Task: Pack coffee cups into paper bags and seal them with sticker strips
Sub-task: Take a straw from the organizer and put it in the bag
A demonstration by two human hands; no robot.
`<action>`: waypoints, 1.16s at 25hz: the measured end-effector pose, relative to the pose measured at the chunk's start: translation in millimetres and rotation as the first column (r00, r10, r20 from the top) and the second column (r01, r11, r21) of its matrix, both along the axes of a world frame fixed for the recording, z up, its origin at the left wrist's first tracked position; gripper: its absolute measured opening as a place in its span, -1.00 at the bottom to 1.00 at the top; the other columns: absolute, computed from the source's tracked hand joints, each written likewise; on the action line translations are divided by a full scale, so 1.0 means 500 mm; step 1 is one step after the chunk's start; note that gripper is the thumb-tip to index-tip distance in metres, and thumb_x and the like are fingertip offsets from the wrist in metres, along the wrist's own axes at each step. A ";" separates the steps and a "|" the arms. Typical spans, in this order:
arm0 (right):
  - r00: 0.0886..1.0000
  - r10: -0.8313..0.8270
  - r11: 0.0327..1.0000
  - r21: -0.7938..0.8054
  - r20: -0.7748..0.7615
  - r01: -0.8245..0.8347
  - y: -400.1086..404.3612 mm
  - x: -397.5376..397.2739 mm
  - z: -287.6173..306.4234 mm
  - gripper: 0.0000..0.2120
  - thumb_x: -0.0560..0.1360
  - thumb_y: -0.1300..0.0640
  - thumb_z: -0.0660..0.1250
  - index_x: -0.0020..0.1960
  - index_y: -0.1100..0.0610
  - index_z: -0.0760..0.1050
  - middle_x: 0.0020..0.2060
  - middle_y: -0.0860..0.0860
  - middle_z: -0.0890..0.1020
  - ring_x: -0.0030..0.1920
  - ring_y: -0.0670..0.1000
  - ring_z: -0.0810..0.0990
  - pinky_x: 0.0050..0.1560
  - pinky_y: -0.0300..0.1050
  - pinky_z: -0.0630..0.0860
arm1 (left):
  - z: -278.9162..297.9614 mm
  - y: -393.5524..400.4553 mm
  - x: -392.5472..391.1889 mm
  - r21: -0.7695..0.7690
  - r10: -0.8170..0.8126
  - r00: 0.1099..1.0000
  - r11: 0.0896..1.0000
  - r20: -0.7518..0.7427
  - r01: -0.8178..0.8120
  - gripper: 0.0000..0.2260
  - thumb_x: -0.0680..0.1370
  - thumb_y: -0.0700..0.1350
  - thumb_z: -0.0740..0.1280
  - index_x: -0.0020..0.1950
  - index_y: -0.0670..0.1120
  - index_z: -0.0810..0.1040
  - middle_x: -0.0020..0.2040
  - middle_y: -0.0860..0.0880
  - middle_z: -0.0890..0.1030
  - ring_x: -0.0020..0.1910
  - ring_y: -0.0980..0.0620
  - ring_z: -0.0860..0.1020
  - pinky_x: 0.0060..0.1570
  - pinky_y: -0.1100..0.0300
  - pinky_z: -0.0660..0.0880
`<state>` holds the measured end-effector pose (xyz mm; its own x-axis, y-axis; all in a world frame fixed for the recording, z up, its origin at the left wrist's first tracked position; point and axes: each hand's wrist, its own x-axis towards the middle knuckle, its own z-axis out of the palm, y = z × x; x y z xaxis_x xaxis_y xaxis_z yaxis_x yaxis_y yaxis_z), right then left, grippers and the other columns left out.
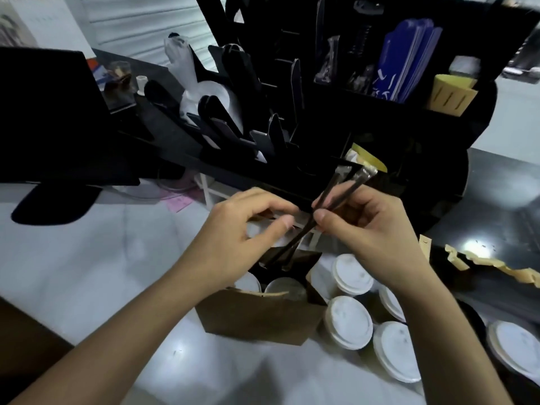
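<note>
A brown paper bag [257, 317] stands open on the white counter, with two white-lidded cups [283, 285] inside. Above its mouth my right hand [362, 226] pinches two wrapped black straws [336, 194], whose lower ends dip into the bag. My left hand [233, 232] hovers beside them with fingers curled, thumb and forefinger near the straws; I cannot tell whether it touches them. Several more lidded coffee cups [349, 321] stand to the right of the bag. A strip of tan stickers [496, 266] lies at the right on the dark counter.
A black organiser rack [292, 118] with lids, blue sleeves [406, 62] and packets stands right behind the bag. A black monitor [52, 118] stands at the left. A white plastic bag [190, 83] sits in the rack.
</note>
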<state>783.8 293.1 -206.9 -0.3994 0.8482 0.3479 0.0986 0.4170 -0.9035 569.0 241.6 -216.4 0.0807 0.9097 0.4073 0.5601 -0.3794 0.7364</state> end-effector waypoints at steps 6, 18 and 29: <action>0.978 -0.065 0.998 0.024 0.199 0.061 -0.032 -0.011 -0.062 -0.73 0.52 0.25 0.47 -0.09 -0.14 0.61 -0.13 -0.11 0.69 -0.11 -0.04 0.69 -0.03 -0.14 0.62 | -0.059 -0.026 -0.074 0.016 0.203 0.964 0.979 -0.171 -0.204 -0.94 0.62 -0.02 0.33 -0.01 0.10 0.59 -0.09 0.23 0.59 0.05 0.17 0.53 0.08 0.11 0.48; 0.920 -0.124 0.971 0.234 0.372 0.037 -0.046 -0.044 -0.122 -0.84 0.50 0.28 0.48 0.02 0.06 0.65 -0.11 -0.11 0.63 -0.12 -0.07 0.64 -0.09 -0.06 0.59 | -0.110 -0.058 -0.099 0.025 0.282 0.873 0.955 -0.397 -0.297 -0.93 0.54 -0.05 0.46 -0.05 0.02 0.60 -0.19 0.18 0.63 0.23 0.11 0.51 0.40 0.08 0.20; 0.582 -0.189 0.894 0.384 0.791 -0.231 -0.031 -0.115 -0.142 -0.87 0.59 0.20 0.31 0.13 0.15 0.54 -0.03 0.06 0.56 -0.08 0.18 0.59 -0.22 0.11 0.52 | -0.153 -0.059 -0.138 -0.462 -0.087 0.874 0.871 -0.478 -0.165 -0.14 0.35 0.21 0.49 0.56 0.30 0.12 0.60 0.29 0.00 0.59 0.16 -0.02 0.54 0.06 0.07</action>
<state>726.3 277.7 -277.8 -0.7000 0.6921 0.1761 0.6650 0.7216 -0.1925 500.2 212.0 -292.7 0.1061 0.9823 -0.1546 0.8886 -0.0239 0.4580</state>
